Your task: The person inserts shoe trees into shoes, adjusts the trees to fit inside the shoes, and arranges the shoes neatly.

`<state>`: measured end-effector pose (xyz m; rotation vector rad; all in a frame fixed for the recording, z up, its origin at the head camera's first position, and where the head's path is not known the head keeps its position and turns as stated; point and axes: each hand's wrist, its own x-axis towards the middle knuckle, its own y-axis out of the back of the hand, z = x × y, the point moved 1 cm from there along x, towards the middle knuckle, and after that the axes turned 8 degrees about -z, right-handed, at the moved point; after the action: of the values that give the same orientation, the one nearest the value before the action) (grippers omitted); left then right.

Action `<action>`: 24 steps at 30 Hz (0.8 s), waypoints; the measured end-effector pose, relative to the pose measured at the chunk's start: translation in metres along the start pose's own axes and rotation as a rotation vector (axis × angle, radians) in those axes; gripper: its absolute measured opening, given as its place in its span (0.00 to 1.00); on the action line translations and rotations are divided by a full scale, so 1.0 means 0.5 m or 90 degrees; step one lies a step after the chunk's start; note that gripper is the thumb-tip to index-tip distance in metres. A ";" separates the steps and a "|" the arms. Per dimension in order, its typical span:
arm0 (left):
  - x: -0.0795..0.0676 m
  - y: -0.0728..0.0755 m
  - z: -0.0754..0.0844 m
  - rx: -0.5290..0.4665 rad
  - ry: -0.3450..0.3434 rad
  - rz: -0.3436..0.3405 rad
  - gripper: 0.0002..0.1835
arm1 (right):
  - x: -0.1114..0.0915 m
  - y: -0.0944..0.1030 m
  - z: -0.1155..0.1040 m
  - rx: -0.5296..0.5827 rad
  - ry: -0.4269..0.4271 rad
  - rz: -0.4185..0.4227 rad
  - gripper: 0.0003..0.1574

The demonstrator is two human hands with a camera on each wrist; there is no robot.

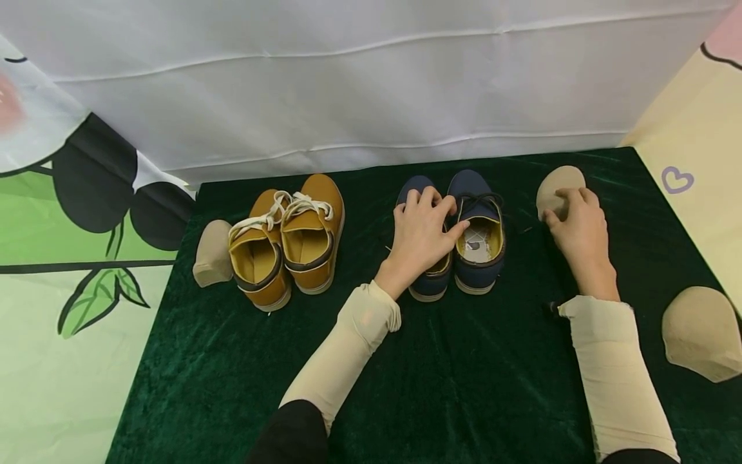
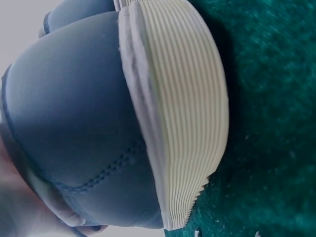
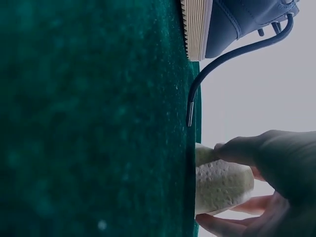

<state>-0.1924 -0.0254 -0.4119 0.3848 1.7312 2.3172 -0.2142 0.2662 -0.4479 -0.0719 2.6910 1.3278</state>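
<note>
A pair of navy lace-up shoes stands side by side on the green cloth. Over the left navy shoe [image 1: 430, 283] rests my left hand [image 1: 418, 229], fingers spread across its top and thumb reaching toward the right navy shoe [image 1: 478, 277]. In the left wrist view the heel of a navy shoe [image 2: 79, 98] fills much of the picture. Farther right, my right hand [image 1: 582, 235] holds a beige moulded shoe insert [image 1: 558, 183] between thumb and fingers. Its pitted end, as the insert [image 3: 224, 185] shows in the right wrist view, is close to the cloth.
Left of the navy pair stand a tan shoe [image 1: 266, 299] and another tan shoe [image 1: 319, 280] with white laces. One beige insert [image 1: 211, 251] lies beside them, and another insert [image 1: 701, 332] lies at the right edge. A white curtain [image 1: 371, 96] hangs behind the cloth [image 1: 464, 386].
</note>
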 end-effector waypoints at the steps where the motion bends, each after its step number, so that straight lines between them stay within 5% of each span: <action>1: 0.000 0.000 0.000 -0.001 0.000 0.000 0.18 | -0.002 0.000 0.000 -0.002 0.003 0.000 0.36; 24: 0.002 0.002 -0.005 -0.038 0.008 0.000 0.19 | -0.077 0.010 -0.026 -0.009 0.057 0.036 0.32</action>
<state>-0.1940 -0.0277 -0.4113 0.3602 1.6635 2.3694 -0.1782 0.2583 -0.4303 -0.0574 2.7774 1.3922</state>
